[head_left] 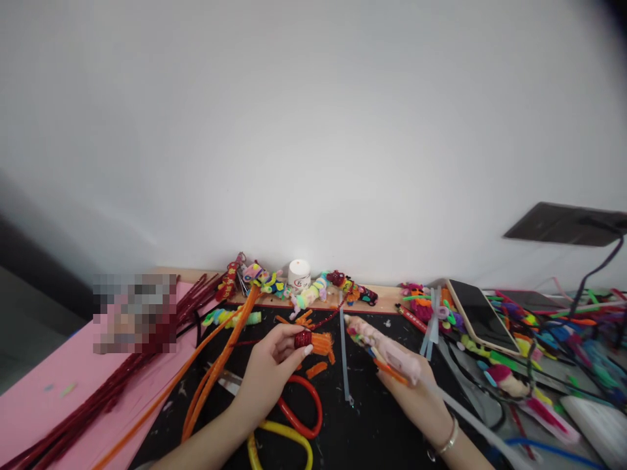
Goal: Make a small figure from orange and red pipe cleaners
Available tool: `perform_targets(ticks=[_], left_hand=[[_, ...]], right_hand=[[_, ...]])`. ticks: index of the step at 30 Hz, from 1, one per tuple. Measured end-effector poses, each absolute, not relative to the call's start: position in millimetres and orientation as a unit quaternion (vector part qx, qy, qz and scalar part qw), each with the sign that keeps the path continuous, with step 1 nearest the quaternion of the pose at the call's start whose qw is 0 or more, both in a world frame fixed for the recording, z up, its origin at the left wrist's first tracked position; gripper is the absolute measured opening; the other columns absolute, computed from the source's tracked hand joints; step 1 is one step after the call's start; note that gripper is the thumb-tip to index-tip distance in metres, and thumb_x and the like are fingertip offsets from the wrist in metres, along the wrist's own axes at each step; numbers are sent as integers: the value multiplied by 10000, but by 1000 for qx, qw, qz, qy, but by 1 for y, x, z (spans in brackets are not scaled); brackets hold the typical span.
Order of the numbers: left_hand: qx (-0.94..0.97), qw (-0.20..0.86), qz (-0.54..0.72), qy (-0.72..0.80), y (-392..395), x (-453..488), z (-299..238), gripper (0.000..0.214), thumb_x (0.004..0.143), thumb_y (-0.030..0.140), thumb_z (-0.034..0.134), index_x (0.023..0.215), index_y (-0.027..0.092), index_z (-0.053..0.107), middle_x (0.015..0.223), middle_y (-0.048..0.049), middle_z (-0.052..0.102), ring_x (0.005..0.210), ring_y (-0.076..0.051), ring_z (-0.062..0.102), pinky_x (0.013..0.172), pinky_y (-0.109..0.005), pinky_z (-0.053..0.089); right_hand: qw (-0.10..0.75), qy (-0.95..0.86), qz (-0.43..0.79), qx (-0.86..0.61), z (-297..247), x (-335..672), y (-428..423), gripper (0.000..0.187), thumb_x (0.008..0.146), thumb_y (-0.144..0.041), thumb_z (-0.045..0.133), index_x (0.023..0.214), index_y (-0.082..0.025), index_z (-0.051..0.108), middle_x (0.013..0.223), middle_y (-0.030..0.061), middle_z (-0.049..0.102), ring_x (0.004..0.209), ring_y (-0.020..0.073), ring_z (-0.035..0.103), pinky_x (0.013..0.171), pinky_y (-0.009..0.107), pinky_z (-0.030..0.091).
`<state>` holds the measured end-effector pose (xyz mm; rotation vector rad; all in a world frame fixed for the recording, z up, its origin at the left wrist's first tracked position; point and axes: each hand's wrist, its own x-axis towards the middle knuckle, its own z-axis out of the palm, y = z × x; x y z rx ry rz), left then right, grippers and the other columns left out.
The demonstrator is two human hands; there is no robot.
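My left hand [271, 369] pinches a small dark red glittery piece [302, 338] with orange fuzzy bits [322, 343] attached, held over the black mat [362, 418]. A thin red wire [329, 318] runs from it toward the back. My right hand [416, 391] is closed round a pink glue gun [379, 346] whose nozzle points left toward the red piece. A bracelet sits on my right wrist.
Long orange pipe cleaners [215, 372] and dark red ones [98, 398] lie left, on a pink sheet [53, 378]. Red and yellow-handled scissors [294, 424] sit near my left arm. A phone [480, 316], a white jar [299, 272] and several colourful pipe-cleaner figures line the back and right.
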<state>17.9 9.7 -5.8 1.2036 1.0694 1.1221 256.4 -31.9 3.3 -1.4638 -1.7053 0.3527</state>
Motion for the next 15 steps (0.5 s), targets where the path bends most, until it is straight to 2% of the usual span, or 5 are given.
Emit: perform_targets(ticks=[3, 5, 9, 15], left_hand=[[528, 560, 460, 443, 9, 18, -10, 230, 699, 272, 697, 888, 164, 624, 826, -51, 715, 780, -188, 666, 745, -301, 528], [545, 552, 451, 441, 8, 18, -12, 231, 701, 269, 695, 898, 164, 638, 817, -50, 714, 751, -181, 658, 713, -290, 525], [571, 523, 438, 456, 7, 18, -13, 244, 693, 252, 697, 920, 167, 667, 745, -29, 690, 667, -156, 616, 634, -255, 500], [578, 507, 438, 466, 7, 17, -13, 233, 681, 245, 698, 904, 177, 692, 690, -17, 662, 618, -148, 581, 592, -248, 477]], right_hand=[[398, -691, 187, -574, 0, 256, -36, 247, 726, -249, 598, 928, -176, 720, 829, 70, 727, 710, 231, 675, 629, 312, 567], [386, -690, 228, -568, -2, 255, -39, 263, 698, -208, 595, 927, -164, 715, 783, 54, 723, 664, 210, 665, 608, 299, 563], [376, -696, 306, -530, 2, 248, -41, 214, 675, -125, 537, 794, -175, 708, 689, 16, 701, 571, 156, 626, 549, 233, 531], [385, -700, 313, -513, 6, 243, -41, 195, 683, -126, 522, 749, -202, 689, 670, 2, 685, 560, 149, 603, 528, 219, 505]])
